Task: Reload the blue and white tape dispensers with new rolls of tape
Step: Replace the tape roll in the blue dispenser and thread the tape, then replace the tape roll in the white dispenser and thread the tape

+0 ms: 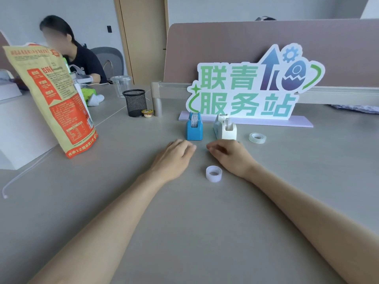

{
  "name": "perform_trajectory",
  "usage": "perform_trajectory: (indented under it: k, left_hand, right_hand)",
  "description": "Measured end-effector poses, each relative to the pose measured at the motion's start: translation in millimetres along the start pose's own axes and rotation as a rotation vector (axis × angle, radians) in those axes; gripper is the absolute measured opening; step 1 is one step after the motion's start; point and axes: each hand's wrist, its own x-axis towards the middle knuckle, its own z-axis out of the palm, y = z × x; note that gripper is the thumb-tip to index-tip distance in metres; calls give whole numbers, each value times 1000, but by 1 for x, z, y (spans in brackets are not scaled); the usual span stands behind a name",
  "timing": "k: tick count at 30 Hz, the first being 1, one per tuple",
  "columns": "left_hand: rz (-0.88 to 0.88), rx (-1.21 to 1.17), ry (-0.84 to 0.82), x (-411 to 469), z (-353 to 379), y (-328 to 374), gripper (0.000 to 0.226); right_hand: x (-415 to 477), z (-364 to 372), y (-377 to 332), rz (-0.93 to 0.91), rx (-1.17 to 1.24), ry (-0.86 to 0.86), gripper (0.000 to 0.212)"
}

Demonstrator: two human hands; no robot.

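Left hand (pixel 178 153) and right hand (pixel 229 155) rest on the table (pixel 196 226).

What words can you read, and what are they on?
"联青": top row, white cut-out desk sign
"服务站": bottom row, same sign
Print on the orange and yellow paper bag: too blurred.
Roll in the blue plastic tape dispenser: print too small.

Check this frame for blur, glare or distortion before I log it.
Head view: soft even light, no glare; faint shadows under the left hand and right hand; wide-angle stretch on the forearms; right fingertips slightly smeared; blue dispenser, white dispenser, near tape roll and far tape roll look sharp enough.
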Motion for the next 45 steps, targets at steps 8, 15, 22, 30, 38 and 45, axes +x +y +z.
perform_trajectory:
  k: [8, 15, 22, 30, 38, 45]
  left_hand:
    - [185, -151, -138, -33, 0, 24, 38]
    - [101, -256, 42, -23, -2, 17, 25]
    - [-276, -227, 348, 23, -11, -22, 25]
    - [-321, 72, 165, 76, -6, -48, 20]
    - [-258, 278, 119, 97, 2, -53, 32]
    - [-275, 261, 87, 59, 2, -35, 54]
  right_hand:
    - [-33, -15, 14, -187, -231, -2, 15]
    - [-34, -14, 7, -181, -257, 20, 25]
    - [-28, -12, 9, -169, -306, -11, 27]
    - [-22, -10, 14, -184, -270, -48, 23]
    - [-19, -7, 19, -184, -244, -23, 26]
    - [-18, -8, 18, -93, -239, 3, 43]
